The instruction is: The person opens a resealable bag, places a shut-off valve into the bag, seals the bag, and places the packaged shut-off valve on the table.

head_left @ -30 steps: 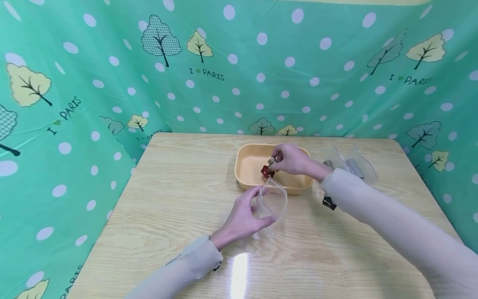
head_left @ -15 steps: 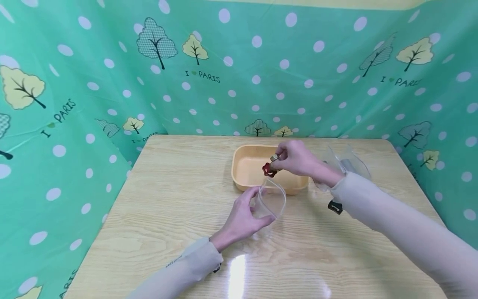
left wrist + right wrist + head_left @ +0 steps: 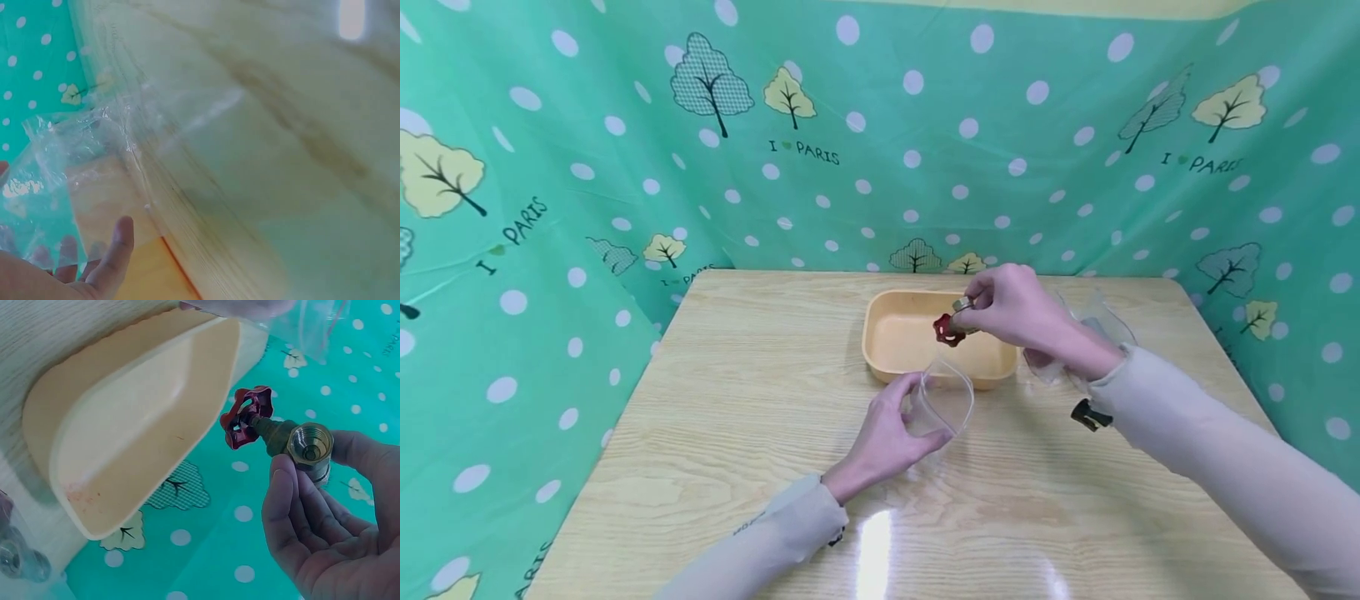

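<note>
My right hand pinches a brass gate valve with a red handwheel between thumb and fingers. In the right wrist view the valve's threaded opening faces the camera. The valve is held above the peach plastic tub, whose inside looks bare apart from a few reddish specks. My left hand holds a clear zip bag in front of the tub, thumb and fingers spread at its mouth, which gapes. In the left wrist view the bag shows crumpled and see-through, with nothing visible inside.
More clear bags lie right of the tub, partly behind the right forearm. One bag at the lower left of the right wrist view holds a metal fitting. A green dotted curtain hangs behind the wooden table.
My right hand has lifted the valve up out of the tub and moved slightly to the right. The left hand and its bag have stayed nearly in place.
</note>
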Motion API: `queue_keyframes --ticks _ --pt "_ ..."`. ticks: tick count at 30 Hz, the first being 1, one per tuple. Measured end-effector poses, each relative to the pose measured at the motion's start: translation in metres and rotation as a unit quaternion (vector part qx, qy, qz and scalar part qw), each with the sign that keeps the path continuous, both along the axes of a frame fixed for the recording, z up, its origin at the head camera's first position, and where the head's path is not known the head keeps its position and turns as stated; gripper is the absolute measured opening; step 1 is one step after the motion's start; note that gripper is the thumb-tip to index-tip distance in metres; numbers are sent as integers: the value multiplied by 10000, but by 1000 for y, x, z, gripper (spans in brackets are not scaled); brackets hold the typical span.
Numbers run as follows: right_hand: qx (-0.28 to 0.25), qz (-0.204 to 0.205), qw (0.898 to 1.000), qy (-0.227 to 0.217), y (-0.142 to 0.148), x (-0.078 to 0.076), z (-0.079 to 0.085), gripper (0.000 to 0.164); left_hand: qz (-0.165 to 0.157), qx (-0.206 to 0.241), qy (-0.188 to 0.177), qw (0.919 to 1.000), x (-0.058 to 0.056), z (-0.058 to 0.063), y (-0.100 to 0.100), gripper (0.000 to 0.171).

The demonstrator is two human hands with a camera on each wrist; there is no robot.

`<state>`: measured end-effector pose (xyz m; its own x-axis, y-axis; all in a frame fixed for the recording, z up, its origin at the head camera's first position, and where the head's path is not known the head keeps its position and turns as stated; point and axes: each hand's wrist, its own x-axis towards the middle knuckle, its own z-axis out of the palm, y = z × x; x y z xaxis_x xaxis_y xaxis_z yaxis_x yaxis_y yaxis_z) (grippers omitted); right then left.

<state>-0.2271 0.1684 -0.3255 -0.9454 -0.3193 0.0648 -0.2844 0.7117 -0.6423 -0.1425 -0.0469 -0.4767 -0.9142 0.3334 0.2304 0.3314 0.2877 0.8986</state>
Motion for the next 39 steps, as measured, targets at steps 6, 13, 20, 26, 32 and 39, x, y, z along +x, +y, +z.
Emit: queue_keyframes --ticks 6,13,20,26,32,39 --pt "-72 -125 9999 -11 3 9 16 24 18 44 -15 10000 0 0 1 72" --pt "81 -240 9997 -32 6 20 34 27 139 106 -71 9998 1 1 3 73" --pt "19 -219 9983 -536 7 34 48 33 270 21 -86 9996 2 2 4 73" --pt "-133 -216 9958 -878 3 47 56 29 330 -116 -33 9994 2 4 6 71" --pt "75 -48 9988 -486 -1 53 56 24 386 -150 -81 9991 3 4 7 72" --pt "325 30 9991 -254 -4 57 54 23 436 -203 -24 9988 2 4 7 72"
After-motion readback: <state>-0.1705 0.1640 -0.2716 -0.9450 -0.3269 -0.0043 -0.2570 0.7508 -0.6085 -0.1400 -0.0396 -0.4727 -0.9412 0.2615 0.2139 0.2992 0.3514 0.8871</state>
